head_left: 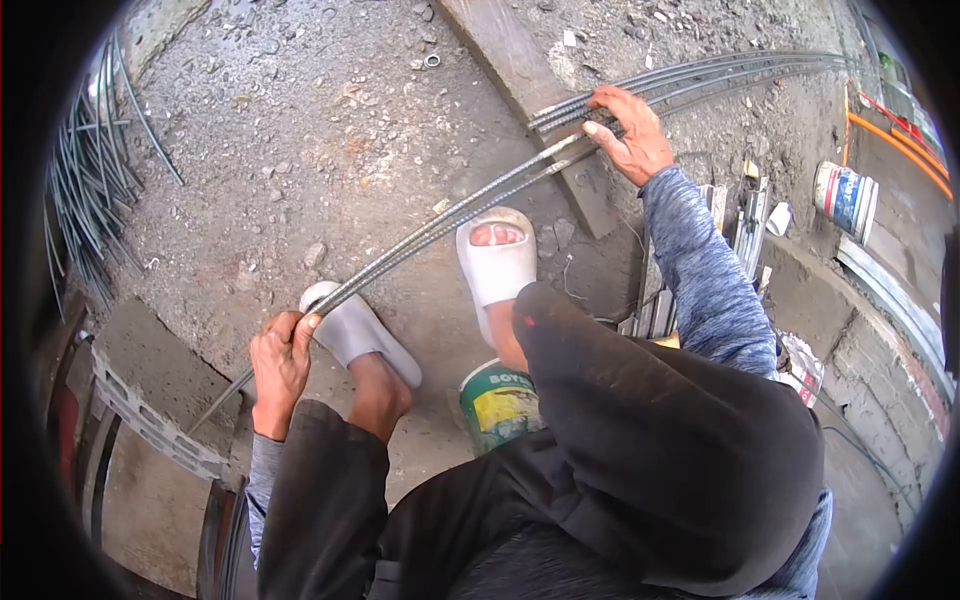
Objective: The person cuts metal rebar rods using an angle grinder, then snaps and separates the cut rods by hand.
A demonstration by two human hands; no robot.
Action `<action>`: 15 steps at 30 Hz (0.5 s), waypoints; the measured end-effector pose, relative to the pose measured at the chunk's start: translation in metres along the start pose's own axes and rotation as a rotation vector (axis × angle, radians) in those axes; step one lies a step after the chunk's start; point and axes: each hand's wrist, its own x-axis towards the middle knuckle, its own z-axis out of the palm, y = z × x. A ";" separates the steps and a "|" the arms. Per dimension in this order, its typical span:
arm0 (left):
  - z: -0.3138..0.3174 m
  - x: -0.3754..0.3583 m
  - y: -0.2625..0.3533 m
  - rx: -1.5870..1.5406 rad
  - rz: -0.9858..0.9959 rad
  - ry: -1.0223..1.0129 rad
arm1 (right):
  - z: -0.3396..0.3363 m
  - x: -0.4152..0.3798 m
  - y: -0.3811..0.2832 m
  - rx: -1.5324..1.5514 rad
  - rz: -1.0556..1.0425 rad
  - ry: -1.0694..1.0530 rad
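The left hand (281,358) was clenched around thin steel rods (440,222) lying across the gravel ground; the right hand (630,135) pinched them farther along. A green-and-yellow can (497,405) sat beneath the knees, its contents hidden.

1. You have bare gritty concrete ground (300,130) open above the long ribbed steel rods (440,225).
2. Your two grey slide sandals (497,255) sit just under the rods, blocking passage below.
3. The weathered wooden plank (520,70) crosses beneath the rods' far end.
4. The green-and-yellow paint bucket (497,405) crowds your knees.
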 end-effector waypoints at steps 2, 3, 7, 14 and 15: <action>-0.002 0.004 -0.003 -0.019 -0.065 -0.101 | 0.003 -0.001 -0.004 -0.035 -0.010 -0.047; -0.002 0.009 -0.004 -0.056 -0.090 -0.148 | 0.004 -0.001 -0.004 -0.054 -0.015 -0.070; 0.001 0.016 -0.008 -0.132 -0.136 -0.188 | 0.021 0.000 0.006 -0.051 0.047 0.001; 0.000 0.026 -0.002 -0.139 -0.167 -0.222 | 0.017 0.021 0.001 -0.227 0.091 -0.136; 0.002 0.027 -0.004 -0.150 -0.168 -0.217 | 0.016 0.022 0.001 -0.209 0.094 -0.137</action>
